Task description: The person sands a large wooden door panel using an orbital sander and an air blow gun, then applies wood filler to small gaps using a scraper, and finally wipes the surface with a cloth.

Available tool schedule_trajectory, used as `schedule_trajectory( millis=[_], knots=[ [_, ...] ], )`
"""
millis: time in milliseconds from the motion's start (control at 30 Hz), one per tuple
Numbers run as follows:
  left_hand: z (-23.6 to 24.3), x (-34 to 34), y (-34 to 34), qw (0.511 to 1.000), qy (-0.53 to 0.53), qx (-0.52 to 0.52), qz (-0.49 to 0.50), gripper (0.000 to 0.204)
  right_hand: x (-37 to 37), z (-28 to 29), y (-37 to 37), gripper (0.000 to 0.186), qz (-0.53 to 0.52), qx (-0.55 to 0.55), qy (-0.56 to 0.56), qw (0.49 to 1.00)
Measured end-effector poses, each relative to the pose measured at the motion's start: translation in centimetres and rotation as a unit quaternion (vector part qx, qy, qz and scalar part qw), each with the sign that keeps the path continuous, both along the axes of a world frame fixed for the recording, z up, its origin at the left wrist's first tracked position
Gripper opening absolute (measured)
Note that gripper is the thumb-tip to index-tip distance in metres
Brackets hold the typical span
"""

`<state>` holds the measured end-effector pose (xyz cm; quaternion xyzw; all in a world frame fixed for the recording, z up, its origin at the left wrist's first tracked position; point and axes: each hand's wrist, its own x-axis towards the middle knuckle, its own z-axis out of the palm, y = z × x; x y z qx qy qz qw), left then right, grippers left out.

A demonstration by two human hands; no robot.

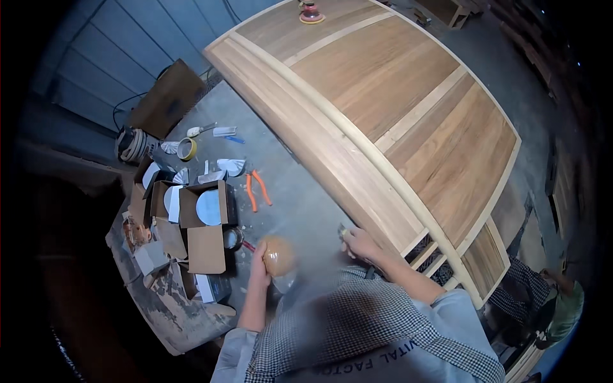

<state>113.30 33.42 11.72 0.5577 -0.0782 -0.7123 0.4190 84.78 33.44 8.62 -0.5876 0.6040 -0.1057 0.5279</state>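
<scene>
My left hand [260, 264] is closed around the side of a round, clear-looking tub of tan paste [279, 256], held over the grey table [300, 191]. The fingers of my right hand [361, 244] are closed on a small flat scraper [343, 231], near the front edge of a large wooden panel [396, 83]. Only the scraper's dark end and a yellowish part show. Just left of the tub, an open can [234, 239] stands on the table, with a red-handled tool [248, 245] beside it.
Orange-handled pliers [258, 190], a tape roll [186, 149] and open cartons of white discs [209, 207] lie on the left of the table. A red sander [311, 13] rests on the panel's far end. Another person [562, 306] is at the lower right.
</scene>
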Motion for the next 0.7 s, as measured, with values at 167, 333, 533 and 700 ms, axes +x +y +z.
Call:
schedule_trajectory(
  millis=[167,333,533,700],
  knots=[
    [0.0,3.2,-4.8,0.993,-0.06,-0.068,-0.075,0.032,7.8,1.4,-6.1,0.036,-0.047,0.118,-0.04,0.991],
    [-2.7,5.0,-7.0,0.959,-0.213,-0.07,-0.173,0.037,11.2,1.2,-8.1,0.026,-0.085,0.206,-0.052,0.974],
    [-2.3,3.6,-5.4,0.864,-0.466,-0.124,-0.141,0.048,7.1,-2.5,-6.4,0.029,0.078,0.098,0.031,0.992],
    [-3.2,3.7,-3.4,0.788,-0.584,-0.147,-0.126,0.034,7.4,0.8,-12.1,0.035,0.182,0.045,0.067,0.98]
  ],
)
